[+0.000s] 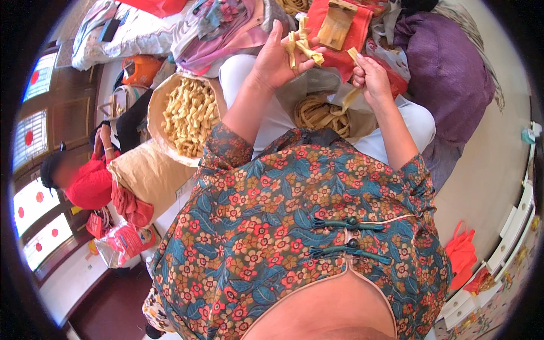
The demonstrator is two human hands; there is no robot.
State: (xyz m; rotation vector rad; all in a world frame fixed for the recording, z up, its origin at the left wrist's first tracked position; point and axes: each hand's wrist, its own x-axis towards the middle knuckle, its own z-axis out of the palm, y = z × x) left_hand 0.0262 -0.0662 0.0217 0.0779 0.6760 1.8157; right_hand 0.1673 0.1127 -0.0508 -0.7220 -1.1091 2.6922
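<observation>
My left hand (276, 61) is palm up near the top middle, thumb raised, with a few pale yellow tofu-skin knots (302, 38) resting across its fingers. To its right, my right hand (372, 79) is closed in a pinch on a flat tofu-skin strip (352, 98), whose ends stick out above and below the fingers. Below and between the hands, a loose coil of tofu-skin strips (322, 115) lies in a bag between my knees. Left of my left arm, a round paper-lined container (156, 116) holds a heap of finished knots (190, 116).
A wooden block (338, 24) lies on red cloth (317, 17) beyond my hands. A large purple sack (445, 73) stands at the right. Another person in red (90, 181) sits at the left beside a brown paper bag (150, 175). A red bag (462, 252) lies on the floor at right.
</observation>
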